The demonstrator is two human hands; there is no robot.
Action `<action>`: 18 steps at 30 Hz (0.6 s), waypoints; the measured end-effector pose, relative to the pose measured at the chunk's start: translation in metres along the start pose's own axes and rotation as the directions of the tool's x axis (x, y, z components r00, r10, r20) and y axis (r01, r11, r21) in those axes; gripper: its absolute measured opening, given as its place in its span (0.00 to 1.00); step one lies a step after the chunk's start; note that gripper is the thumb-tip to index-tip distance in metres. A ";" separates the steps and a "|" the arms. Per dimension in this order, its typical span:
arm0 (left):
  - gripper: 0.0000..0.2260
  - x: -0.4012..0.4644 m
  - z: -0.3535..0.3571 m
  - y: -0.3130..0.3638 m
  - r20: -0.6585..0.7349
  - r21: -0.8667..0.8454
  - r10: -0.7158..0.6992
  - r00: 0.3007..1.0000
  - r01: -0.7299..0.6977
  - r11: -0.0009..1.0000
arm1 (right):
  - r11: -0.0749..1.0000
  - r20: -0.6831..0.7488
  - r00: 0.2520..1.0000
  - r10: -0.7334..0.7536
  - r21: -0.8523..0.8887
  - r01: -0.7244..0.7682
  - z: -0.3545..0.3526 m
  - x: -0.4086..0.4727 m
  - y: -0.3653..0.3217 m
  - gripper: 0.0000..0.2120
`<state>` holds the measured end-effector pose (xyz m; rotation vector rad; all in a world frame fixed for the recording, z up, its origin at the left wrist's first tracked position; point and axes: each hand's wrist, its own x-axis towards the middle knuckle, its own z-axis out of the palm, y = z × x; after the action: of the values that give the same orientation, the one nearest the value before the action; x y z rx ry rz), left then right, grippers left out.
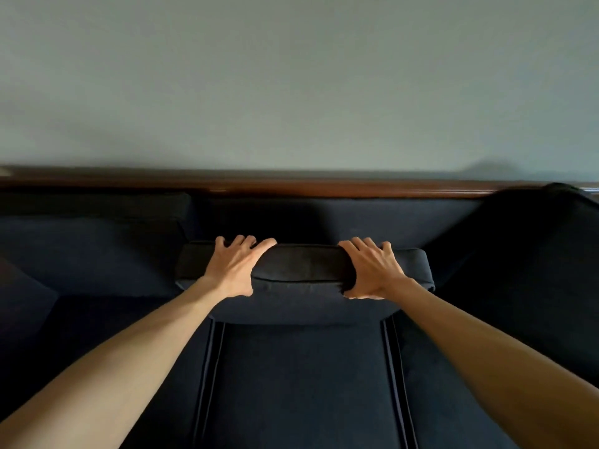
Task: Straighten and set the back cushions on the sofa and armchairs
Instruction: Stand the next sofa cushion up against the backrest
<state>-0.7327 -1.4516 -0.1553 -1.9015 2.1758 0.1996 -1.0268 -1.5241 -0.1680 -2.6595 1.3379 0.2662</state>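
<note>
Both hands, left hand (231,270) and right hand (372,270), have fingers clamped over the top edge of the middle back cushion (304,270), leaning forward at twelve o'clock on the sofa (301,384). Uneven pushing could seat it crooked against the wooden rail (291,186).

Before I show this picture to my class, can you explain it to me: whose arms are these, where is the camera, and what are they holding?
There is no machine here. A person wears a camera on the head, looking forward and down, so this one picture shows their own two bare arms reaching out.

In front is a dark blue sofa with a wooden rail along its back, set against a plain wall.

The left hand and right hand each grip the top edge of the middle back cushion, fingers over the top, thumbs at the front. It stands forward of the sofa back, not yet set against it. Another cushion sits to the left, and a dark one to the right leans crookedly.
</note>
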 end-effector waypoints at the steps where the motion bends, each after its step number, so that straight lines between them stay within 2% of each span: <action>1: 0.51 0.006 -0.008 -0.005 -0.009 -0.003 0.009 1.000 -0.009 1.000 | 1.000 -0.005 1.000 0.004 0.008 -0.004 -0.006 0.004 0.003 0.48; 6: 0.50 0.035 -0.026 -0.021 0.007 -0.013 0.019 1.000 -0.019 1.000 | 0.999 0.016 1.000 0.026 0.025 -0.027 -0.017 0.029 0.014 0.49; 12: 0.48 0.049 -0.011 -0.029 0.049 -0.036 -0.032 0.998 0.034 0.999 | 0.999 0.062 0.998 0.034 0.017 -0.035 -0.012 0.057 0.009 0.48; 18: 0.49 0.068 -0.015 -0.046 0.054 -0.066 -0.015 0.998 0.018 0.998 | 0.997 0.057 0.997 0.058 0.041 -0.060 -0.011 0.077 0.015 0.51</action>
<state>-0.6973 -1.5271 -0.1572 -1.9257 2.1435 0.3206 -0.9930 -1.5958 -0.1751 -2.5616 1.3907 0.3134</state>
